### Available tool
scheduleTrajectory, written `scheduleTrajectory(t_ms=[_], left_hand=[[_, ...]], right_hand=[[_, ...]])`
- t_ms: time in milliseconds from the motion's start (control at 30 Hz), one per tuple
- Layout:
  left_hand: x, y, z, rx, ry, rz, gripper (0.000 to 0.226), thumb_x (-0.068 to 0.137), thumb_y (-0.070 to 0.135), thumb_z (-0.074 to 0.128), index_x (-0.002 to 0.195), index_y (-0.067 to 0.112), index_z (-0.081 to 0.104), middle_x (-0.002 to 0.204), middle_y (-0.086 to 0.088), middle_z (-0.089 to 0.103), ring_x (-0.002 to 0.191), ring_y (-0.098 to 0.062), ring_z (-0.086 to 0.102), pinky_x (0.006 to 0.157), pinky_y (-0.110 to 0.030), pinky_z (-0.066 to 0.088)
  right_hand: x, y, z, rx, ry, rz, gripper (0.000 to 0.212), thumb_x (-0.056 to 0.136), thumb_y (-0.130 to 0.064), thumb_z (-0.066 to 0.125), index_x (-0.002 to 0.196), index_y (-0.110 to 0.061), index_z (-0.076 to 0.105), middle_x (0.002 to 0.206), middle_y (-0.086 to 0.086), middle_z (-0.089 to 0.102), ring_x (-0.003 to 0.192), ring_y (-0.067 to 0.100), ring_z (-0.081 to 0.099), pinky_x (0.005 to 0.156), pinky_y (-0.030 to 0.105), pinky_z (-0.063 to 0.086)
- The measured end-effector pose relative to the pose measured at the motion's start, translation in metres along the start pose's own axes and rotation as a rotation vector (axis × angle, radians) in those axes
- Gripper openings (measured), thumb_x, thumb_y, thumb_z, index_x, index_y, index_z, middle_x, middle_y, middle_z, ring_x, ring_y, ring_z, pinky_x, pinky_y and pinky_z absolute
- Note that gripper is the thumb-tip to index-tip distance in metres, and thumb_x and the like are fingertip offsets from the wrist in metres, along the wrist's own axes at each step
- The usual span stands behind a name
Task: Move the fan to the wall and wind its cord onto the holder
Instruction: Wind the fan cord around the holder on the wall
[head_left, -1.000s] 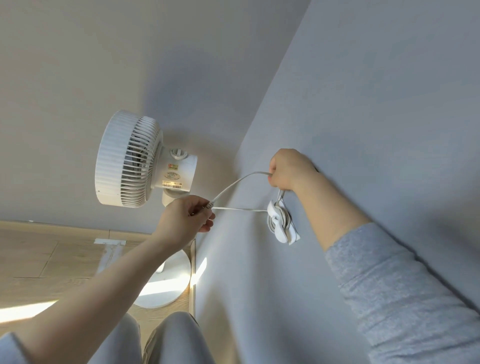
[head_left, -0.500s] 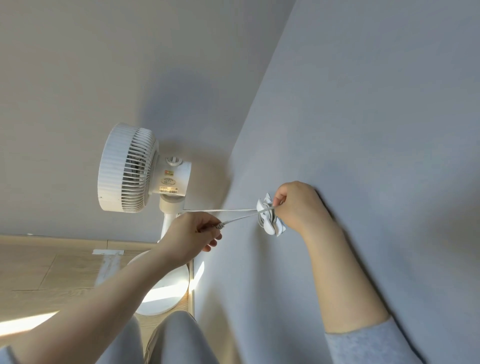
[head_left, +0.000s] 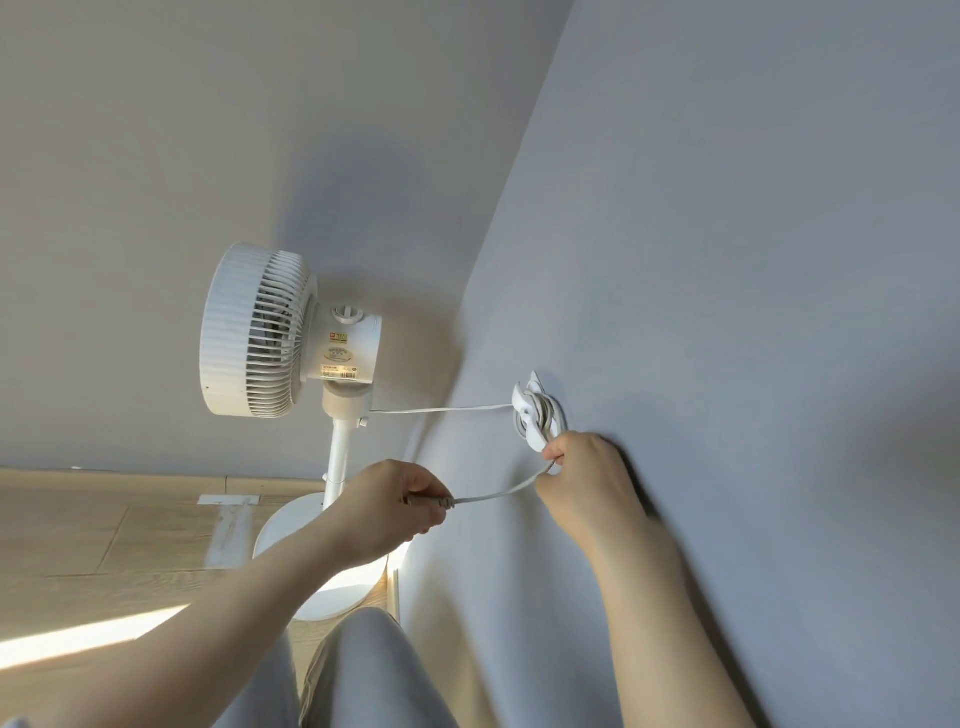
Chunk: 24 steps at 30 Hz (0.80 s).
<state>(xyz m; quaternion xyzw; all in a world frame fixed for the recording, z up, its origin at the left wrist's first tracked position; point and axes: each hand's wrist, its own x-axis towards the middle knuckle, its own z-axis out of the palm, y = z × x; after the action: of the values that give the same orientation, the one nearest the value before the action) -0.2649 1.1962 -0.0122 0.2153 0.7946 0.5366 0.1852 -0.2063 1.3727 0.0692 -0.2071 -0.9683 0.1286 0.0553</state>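
Fan: a white pedestal fan (head_left: 291, 332) stands upright in the room corner, its round base (head_left: 291, 525) on the wooden floor (head_left: 78, 535) just beside the grey wall (head_left: 727, 260); the grille faces left, away from that wall.
Holder: a small white holder (head_left: 535, 410) is fixed on the grey wall, to the right of the fan's neck.
Cord: a thin white cord (head_left: 441, 410) runs nearly level from the fan's neck to the holder, where several turns are wrapped; a loose length hangs from the holder's lower end and sags leftward.
Right hand: the right hand (head_left: 582, 483) lies against the wall just below the holder, fingers curled shut, pinching the cord where it leaves the holder.
Left hand: the left hand (head_left: 389, 504) is in front of the fan's pole, fingers closed on the cord's end piece (head_left: 436, 502).
Person: grey trouser legs (head_left: 363, 675) show at the bottom edge, close to the wall.
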Motion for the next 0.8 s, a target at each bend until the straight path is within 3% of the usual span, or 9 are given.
scheduleTrajectory(t_ms=[167, 333, 600, 800], left_hand=[[0.0, -0.012, 0.009, 0.02, -0.047, -0.02, 0.008, 0.08, 0.018, 0.068, 0.076, 0.024, 0.069, 0.063, 0.007, 0.062, 0.054, -0.008, 0.053, 0.055, -0.019, 0.047], [0.003, -0.022, 0.015, -0.054, -0.058, -0.062, 0.009, 0.08, 0.022, 0.071, 0.071, 0.025, 0.07, 0.054, 0.011, 0.06, 0.05, -0.002, 0.051, 0.053, -0.016, 0.045], [0.017, -0.036, 0.02, -0.073, -0.055, -0.097, 0.015, 0.08, 0.018, 0.069, 0.065, 0.02, 0.065, 0.053, 0.004, 0.06, 0.045, -0.006, 0.049, 0.051, -0.016, 0.04], [0.041, -0.044, 0.012, -0.08, 0.021, -0.203, 0.01, 0.08, 0.016, 0.071, 0.073, 0.009, 0.067, 0.055, 0.002, 0.059, 0.04, -0.001, 0.048, 0.044, -0.011, 0.04]], right_hand=[[-0.007, 0.006, 0.02, 0.012, -0.011, 0.028, 0.035, 0.086, -0.009, 0.052, 0.12, -0.003, 0.059, 0.125, 0.011, 0.057, 0.118, 0.026, 0.052, 0.099, 0.033, 0.042], [-0.007, 0.009, 0.04, 0.078, -0.026, 0.012, 0.04, 0.087, -0.012, 0.053, 0.126, -0.002, 0.054, 0.131, 0.009, 0.055, 0.125, 0.023, 0.047, 0.103, 0.027, 0.037], [0.005, 0.007, 0.063, 0.236, 0.011, 0.016, 0.053, 0.085, -0.012, 0.053, 0.137, -0.006, 0.046, 0.137, 0.005, 0.052, 0.119, 0.023, 0.055, 0.105, 0.033, 0.04], [0.01, 0.008, 0.059, 0.358, -0.026, 0.032, 0.051, 0.088, -0.016, 0.054, 0.139, -0.017, 0.047, 0.124, 0.004, 0.062, 0.091, 0.012, 0.062, 0.085, 0.021, 0.046]])
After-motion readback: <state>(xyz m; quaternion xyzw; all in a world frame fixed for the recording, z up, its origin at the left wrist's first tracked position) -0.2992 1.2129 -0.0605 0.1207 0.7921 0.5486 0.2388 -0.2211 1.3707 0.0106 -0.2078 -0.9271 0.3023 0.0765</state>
